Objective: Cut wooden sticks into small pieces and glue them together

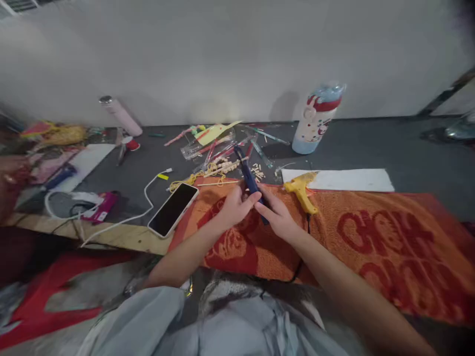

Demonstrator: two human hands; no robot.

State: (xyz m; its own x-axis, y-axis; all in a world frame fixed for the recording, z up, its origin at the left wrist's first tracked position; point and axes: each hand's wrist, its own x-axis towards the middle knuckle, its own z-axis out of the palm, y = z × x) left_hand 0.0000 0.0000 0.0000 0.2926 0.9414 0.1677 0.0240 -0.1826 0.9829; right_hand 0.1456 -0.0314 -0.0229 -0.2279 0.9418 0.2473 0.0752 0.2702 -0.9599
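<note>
A long dark blue tool, which looks like a utility knife (pixel 249 177), is held between both hands above the edge of an orange towel (pixel 274 249). My left hand (pixel 237 206) is closed on its lower part, thumb on top. From the other side, my right hand (pixel 276 212) grips the same handle with thumb and fingers. Just beyond the knife's far end lie small cut pieces of pale stick (pixel 257 171) and yellow yarn (pixel 193 179). A yellow glue gun (pixel 302 190) rests on the towel right of my right hand.
A phone (pixel 173 210) and white cable (pixel 129 221) lie left. Plastic wrappers (pixel 193 150) and colored pens (pixel 261 153) lie behind. A white bottle (pixel 315 121) stands back right, a pink flask (pixel 122 116) leans back left. A white strip (pixel 349 179) borders the towel. Someone's hand (pixel 15 175) shows far left.
</note>
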